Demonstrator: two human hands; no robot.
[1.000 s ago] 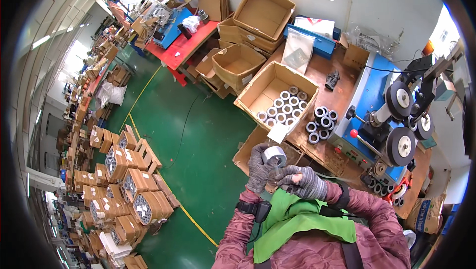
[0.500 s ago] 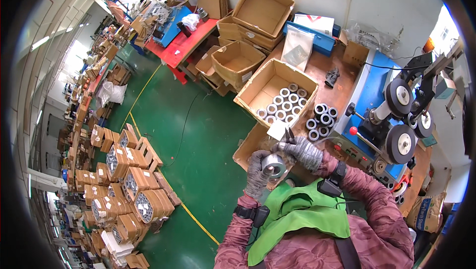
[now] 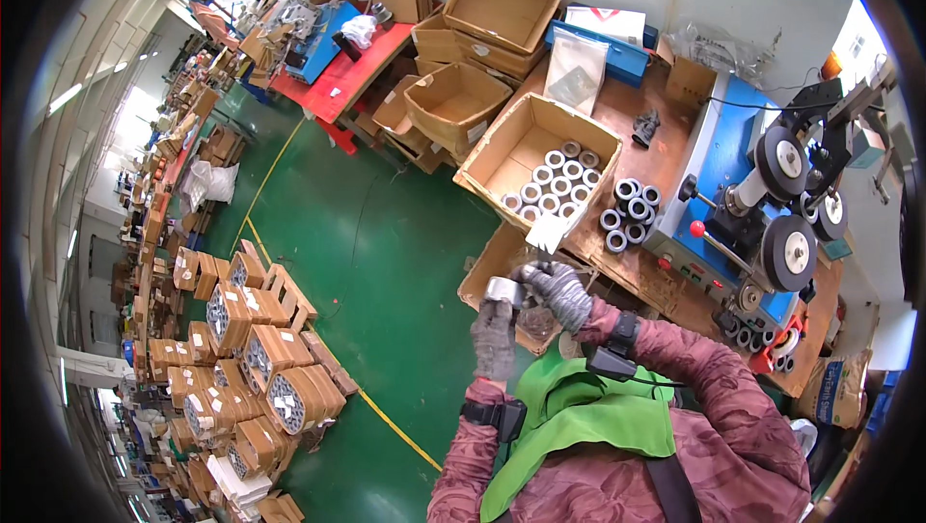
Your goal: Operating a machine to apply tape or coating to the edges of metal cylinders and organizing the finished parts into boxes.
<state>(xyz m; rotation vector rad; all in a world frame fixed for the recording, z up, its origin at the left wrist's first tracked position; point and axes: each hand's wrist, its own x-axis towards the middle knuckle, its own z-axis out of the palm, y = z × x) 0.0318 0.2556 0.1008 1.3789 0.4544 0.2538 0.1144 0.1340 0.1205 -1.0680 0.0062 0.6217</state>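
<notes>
My left hand [image 3: 494,338], in a grey knit glove, grips a silver-grey roll of tape [image 3: 503,289], its outer face turned up. Close on its right, my gloved right hand [image 3: 559,295] is closed with its fingertips at the roll; the dark tip of what looks like scissors pokes out above it, mostly hidden. Beneath both hands is an open cardboard carton [image 3: 482,270] with clear plastic in it. Beyond them stands a larger cardboard box [image 3: 500,168] holding several upright tape rolls [image 3: 564,176], with a white card [image 3: 548,232] at its near corner.
More rolls [image 3: 632,214] are grouped on the brown workbench [image 3: 617,267]. A blue machine [image 3: 719,161] with black wheels occupies the right. Empty cartons [image 3: 458,103] stack behind, near a red table [image 3: 333,89]. Packed boxes [image 3: 299,398] fill pallets on the green floor at left.
The tape roll has tipped from showing its open ring to showing its outer face, and moved up and left. My right hand has shifted slightly left against it, and the scissors show less.
</notes>
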